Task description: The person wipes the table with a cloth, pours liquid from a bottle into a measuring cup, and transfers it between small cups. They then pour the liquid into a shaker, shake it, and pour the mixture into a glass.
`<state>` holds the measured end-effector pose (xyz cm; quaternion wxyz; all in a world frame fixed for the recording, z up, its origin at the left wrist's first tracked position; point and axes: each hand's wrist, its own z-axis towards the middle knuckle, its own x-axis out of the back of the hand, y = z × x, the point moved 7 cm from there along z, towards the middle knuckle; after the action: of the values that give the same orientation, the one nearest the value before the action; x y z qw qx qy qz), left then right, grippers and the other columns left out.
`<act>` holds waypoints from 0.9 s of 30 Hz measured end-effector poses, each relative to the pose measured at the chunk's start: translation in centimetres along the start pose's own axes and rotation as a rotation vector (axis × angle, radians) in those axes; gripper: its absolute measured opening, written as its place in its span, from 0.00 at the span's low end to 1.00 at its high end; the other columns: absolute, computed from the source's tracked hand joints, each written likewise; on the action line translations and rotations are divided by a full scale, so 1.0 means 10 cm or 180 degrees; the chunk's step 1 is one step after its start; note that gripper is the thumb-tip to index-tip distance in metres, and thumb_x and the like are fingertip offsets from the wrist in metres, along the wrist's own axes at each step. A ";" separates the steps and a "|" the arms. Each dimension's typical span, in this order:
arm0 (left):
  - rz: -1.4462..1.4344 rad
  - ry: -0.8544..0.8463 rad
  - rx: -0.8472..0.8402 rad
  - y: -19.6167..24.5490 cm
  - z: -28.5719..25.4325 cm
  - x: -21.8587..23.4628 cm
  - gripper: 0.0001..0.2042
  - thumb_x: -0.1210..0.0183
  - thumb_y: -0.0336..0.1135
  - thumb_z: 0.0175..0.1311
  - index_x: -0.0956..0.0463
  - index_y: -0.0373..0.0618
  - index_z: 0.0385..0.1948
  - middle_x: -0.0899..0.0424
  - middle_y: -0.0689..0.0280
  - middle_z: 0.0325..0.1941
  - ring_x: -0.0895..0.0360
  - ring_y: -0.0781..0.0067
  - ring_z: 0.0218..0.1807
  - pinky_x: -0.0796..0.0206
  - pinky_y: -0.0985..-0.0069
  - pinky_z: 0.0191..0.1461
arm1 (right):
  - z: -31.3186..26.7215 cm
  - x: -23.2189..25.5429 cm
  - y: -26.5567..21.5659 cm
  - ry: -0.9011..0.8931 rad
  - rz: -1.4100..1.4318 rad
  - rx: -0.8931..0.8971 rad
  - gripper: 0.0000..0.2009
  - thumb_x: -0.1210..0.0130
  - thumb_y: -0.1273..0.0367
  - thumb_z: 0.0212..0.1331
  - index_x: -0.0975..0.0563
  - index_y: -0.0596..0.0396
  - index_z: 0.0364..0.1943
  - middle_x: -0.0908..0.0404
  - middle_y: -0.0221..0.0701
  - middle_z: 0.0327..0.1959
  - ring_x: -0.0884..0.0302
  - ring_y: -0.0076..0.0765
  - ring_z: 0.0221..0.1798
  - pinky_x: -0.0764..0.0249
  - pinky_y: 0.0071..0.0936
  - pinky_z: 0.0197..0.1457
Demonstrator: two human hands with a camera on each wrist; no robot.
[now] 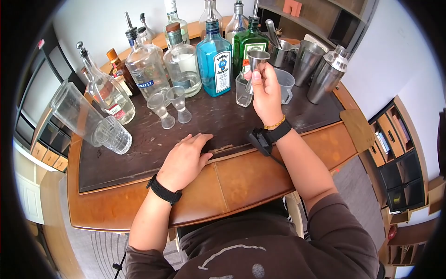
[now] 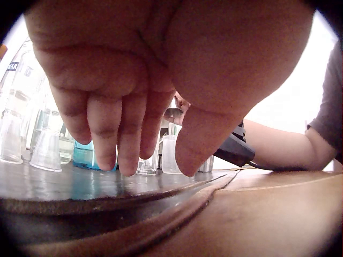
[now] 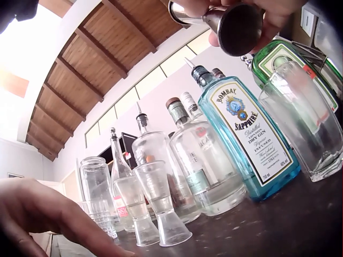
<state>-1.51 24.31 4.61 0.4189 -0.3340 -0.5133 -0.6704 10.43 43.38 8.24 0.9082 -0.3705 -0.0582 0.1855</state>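
Casually, our left hand rests, fingers relaxed, near the table's front edge; our right hand pinches a shiny hourglass-shaped metal jigger.

Left hand palm down, fingers extended; right hand raised.

Double-ended jigger: smooth, glossy metal. Cocktail shaker: metal, satin sheen. Bombay Sapphire bottle: glossy, transparent blue glass. Counter: dark, scuffed top, smooth brown border with soft shine. Wristband: matt black cloth.
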 end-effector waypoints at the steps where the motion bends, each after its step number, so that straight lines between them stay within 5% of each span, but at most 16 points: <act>1: -0.0008 -0.0012 0.0017 0.00 0.00 0.00 0.19 0.40 0.32 0.61 0.29 0.42 0.54 0.21 0.53 0.54 0.26 0.46 0.56 0.38 0.59 0.70 | 0.00 0.01 0.02 0.0003 -0.0008 0.0005 0.09 0.52 0.68 0.71 0.30 0.61 0.45 0.22 0.30 0.35 0.23 0.24 0.38 0.26 0.24 0.45; 16: 0.0013 -0.0066 0.0033 0.01 0.00 0.00 0.18 0.41 0.33 0.62 0.29 0.42 0.54 0.21 0.53 0.54 0.26 0.45 0.56 0.37 0.59 0.69 | 0.04 0.07 0.20 -0.0069 0.0387 0.0091 0.11 0.59 0.67 0.74 0.33 0.59 0.52 0.26 0.28 0.35 0.28 0.21 0.39 0.29 0.23 0.48; 27: 0.0004 -0.0089 0.0021 -0.01 -0.01 -0.01 0.18 0.40 0.33 0.62 0.28 0.42 0.54 0.21 0.54 0.54 0.25 0.46 0.56 0.38 0.59 0.70 | 0.02 0.24 0.33 0.0289 -0.0156 0.0074 0.09 0.62 0.70 0.74 0.35 0.58 0.52 0.27 0.29 0.38 0.30 0.22 0.40 0.31 0.22 0.50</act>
<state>-1.51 24.26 4.46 0.4132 -0.3422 -0.5212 -0.6637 11.59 46.57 6.01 0.9185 -0.3664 -0.0238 0.1469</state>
